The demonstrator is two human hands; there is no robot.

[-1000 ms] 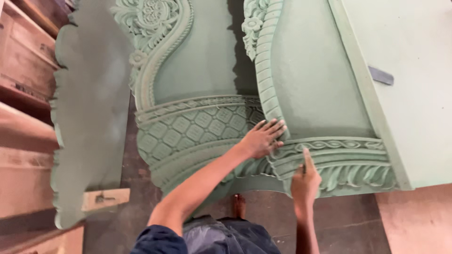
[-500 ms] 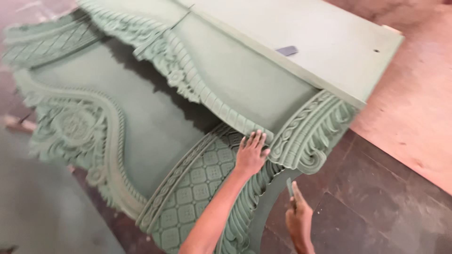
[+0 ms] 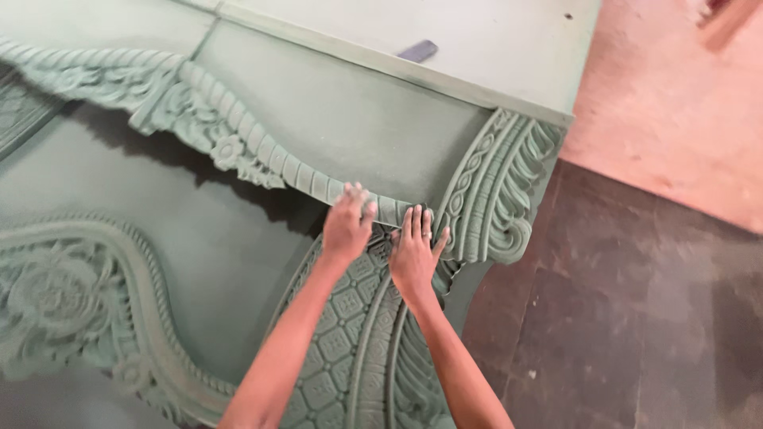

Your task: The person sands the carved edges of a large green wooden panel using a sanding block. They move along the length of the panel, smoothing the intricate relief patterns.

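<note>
Green-painted and stiff, likely heavy, the carved panel (image 3: pixel 334 143) leans over the dark floor (image 3: pixel 620 318), best gripped by its rope-moulded edge (image 3: pixel 318 184), where the left hand (image 3: pixel 347 226) and right hand (image 3: pixel 413 254) press spread, seemingly empty fingers.

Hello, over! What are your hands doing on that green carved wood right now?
Left hand and right hand flat on rope-carved moulding, fingers spread, no grip closed. Green carved panel underneath. Nothing blocking.

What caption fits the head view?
Both hands, left hand and right hand, pressed on green carved furniture panel.
</note>
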